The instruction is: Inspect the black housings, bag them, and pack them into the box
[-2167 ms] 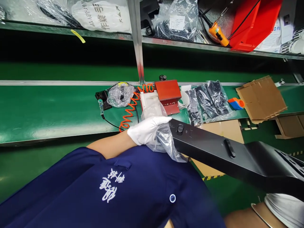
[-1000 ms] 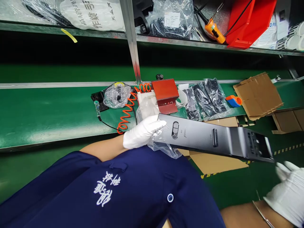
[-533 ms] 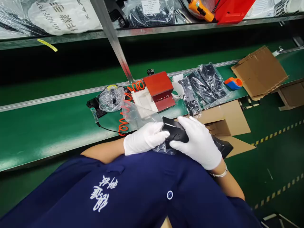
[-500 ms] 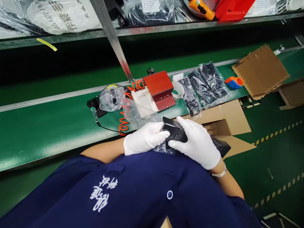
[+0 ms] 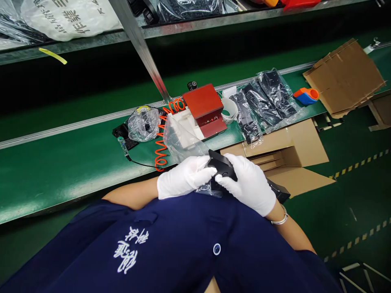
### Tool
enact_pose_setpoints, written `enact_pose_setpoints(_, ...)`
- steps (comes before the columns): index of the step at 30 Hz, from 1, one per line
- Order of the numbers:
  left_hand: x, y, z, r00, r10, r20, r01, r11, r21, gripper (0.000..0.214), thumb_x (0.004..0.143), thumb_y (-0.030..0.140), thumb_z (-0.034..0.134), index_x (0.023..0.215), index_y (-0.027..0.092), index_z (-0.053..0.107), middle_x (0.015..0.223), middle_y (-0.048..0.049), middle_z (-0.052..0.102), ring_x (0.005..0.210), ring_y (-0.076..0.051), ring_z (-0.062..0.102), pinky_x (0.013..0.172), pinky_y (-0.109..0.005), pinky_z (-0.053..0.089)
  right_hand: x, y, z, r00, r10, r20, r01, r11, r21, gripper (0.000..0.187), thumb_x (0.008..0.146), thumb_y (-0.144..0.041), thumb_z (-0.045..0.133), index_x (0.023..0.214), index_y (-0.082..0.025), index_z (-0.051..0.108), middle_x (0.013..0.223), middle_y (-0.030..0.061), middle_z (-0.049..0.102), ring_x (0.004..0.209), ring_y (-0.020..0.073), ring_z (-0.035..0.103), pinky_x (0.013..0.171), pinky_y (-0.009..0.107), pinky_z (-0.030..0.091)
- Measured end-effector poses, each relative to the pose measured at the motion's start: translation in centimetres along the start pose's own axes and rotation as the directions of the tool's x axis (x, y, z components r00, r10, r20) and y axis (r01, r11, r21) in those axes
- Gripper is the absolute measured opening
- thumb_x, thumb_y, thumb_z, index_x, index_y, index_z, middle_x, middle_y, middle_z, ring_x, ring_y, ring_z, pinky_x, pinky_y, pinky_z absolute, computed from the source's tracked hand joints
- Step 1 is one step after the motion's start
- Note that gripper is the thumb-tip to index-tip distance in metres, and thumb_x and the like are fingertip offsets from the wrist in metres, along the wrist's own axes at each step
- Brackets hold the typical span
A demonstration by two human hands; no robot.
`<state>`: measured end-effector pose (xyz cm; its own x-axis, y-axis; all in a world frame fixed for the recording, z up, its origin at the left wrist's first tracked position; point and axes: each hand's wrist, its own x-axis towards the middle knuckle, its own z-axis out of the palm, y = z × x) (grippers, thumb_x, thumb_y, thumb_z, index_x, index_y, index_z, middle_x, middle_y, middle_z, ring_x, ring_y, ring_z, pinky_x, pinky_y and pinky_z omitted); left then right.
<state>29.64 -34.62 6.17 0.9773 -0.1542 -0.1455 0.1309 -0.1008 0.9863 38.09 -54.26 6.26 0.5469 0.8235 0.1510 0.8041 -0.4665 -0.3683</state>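
Note:
Both my hands wear white gloves and meet in front of my chest over a long black plastic panel (image 5: 220,162). My left hand (image 5: 182,178) is closed on a clear plastic bag (image 5: 181,140) at the panel's near end. My right hand (image 5: 248,183) lies over the panel's top, fingers curled round it, covering most of it. The panel's far end (image 5: 277,190) shows past my right wrist. The bag's open part stands up over the conveyor edge.
A green conveyor belt (image 5: 61,158) runs across. On it lie a red box fixture (image 5: 204,106), a white block (image 5: 183,122), an orange coiled hose (image 5: 160,140), bagged black parts (image 5: 265,103) and flat cardboard (image 5: 345,77). An open cardboard carton (image 5: 287,154) stands to my right.
My right hand has come from the panel's far end to its near end, beside my left hand. The panel has swung down toward my lap, and the bag now stands up.

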Motion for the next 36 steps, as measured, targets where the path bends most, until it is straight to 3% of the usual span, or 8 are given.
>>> enact_pose_setpoints(5,0.0,0.2,0.2,1.0,-0.03,-0.006,0.029,0.995,-0.1,0.028,0.096,0.042,0.051,0.099,0.017,0.064,0.101,-0.0078,0.071,0.094,-0.023,0.066,0.086,-0.034,0.053,-0.4,0.9,0.8,0.999,-0.035,-0.005,0.035,0.997,0.065,0.067,0.098,-0.064,0.046,0.137,-0.011,0.054,0.113,0.0183,0.072,0.097,0.0303,0.071,0.078,0.043,0.058)
enact_pose_setpoints(8,0.1,0.3,0.2,0.999,-0.02,-0.028,0.015,0.988,-0.152,0.031,0.096,0.041,0.052,0.109,0.017,0.067,0.108,-0.0095,0.072,0.103,-0.025,0.066,0.093,-0.036,0.053,-0.6,0.9,0.6,0.987,-0.079,-0.137,0.091,0.992,0.084,0.067,0.095,-0.062,0.054,0.138,-0.01,0.053,0.127,0.0221,0.067,0.113,0.0331,0.067,0.09,0.049,0.058)
enact_pose_setpoints(11,0.1,0.0,0.2,0.999,-0.014,-0.042,0.004,0.975,-0.222,0.033,0.097,0.041,0.054,0.113,0.017,0.068,0.11,-0.0092,0.073,0.105,-0.025,0.067,0.096,-0.037,0.053,-0.6,0.7,-0.2,0.945,-0.111,-0.307,0.148,0.984,0.098,0.026,0.094,-0.041,0.064,0.11,-0.02,0.066,0.117,0.0134,0.071,0.113,0.0285,0.067,0.096,0.047,0.056)
enact_pose_setpoints(13,0.2,-0.2,0.3,0.999,-0.026,-0.047,0.013,0.966,-0.258,0.032,0.096,0.041,0.055,0.113,0.017,0.068,0.109,-0.0084,0.073,0.104,-0.025,0.068,0.095,-0.037,0.054,-0.4,0.6,-0.7,0.927,-0.163,-0.338,0.202,0.976,0.083,0.007,0.093,-0.028,0.066,0.088,-0.024,0.068,0.102,0.007,0.072,0.103,0.0245,0.068,0.095,0.046,0.056)
enact_pose_setpoints(18,0.1,-0.4,0.7,0.994,-0.046,-0.099,0.012,0.947,-0.321,0.03,0.094,0.041,0.058,0.109,0.017,0.068,0.108,-0.0078,0.073,0.104,-0.024,0.068,0.097,-0.038,0.053,0.2,0.5,-0.5,0.913,-0.266,-0.309,0.296,0.953,0.056,0.013,0.091,-0.024,0.067,0.079,-0.022,0.069,0.095,0.0069,0.072,0.095,0.0222,0.067,0.091,0.046,0.056)
enact_pose_setpoints(31,0.2,-0.4,0.5,0.992,-0.039,-0.122,0.007,0.968,-0.25,0.032,0.093,0.044,0.057,0.109,0.018,0.068,0.111,-0.0084,0.072,0.105,-0.025,0.066,0.098,-0.039,0.053,0.1,0.7,-0.3,0.95,-0.195,-0.245,0.238,0.958,0.161,0.013,0.092,-0.023,0.064,0.08,-0.024,0.069,0.103,0.0067,0.073,0.104,0.0254,0.068,0.1,0.056,0.052)
enact_pose_setpoints(34,0.2,-0.2,0.6,0.994,-0.033,-0.108,0.003,0.964,-0.265,0.033,0.093,0.044,0.057,0.11,0.018,0.068,0.11,-0.0086,0.072,0.107,-0.026,0.066,0.098,-0.039,0.053,-0.1,0.7,0.2,0.955,-0.134,-0.266,0.187,0.964,0.187,0.007,0.092,-0.03,0.065,0.093,-0.024,0.069,0.114,0.0097,0.072,0.113,0.0277,0.067,0.103,0.055,0.052)
enact_pose_setpoints(36,0.2,-0.1,0.7,0.996,-0.011,-0.09,-0.012,0.968,-0.249,0.032,0.094,0.043,0.055,0.11,0.018,0.068,0.108,-0.0085,0.072,0.106,-0.026,0.066,0.096,-0.038,0.053,-0.2,0.6,0.6,0.966,-0.048,-0.255,0.096,0.979,0.179,0.035,0.091,-0.044,0.067,0.117,-0.02,0.064,0.125,0.0159,0.069,0.118,0.0316,0.065,0.099,0.054,0.054)
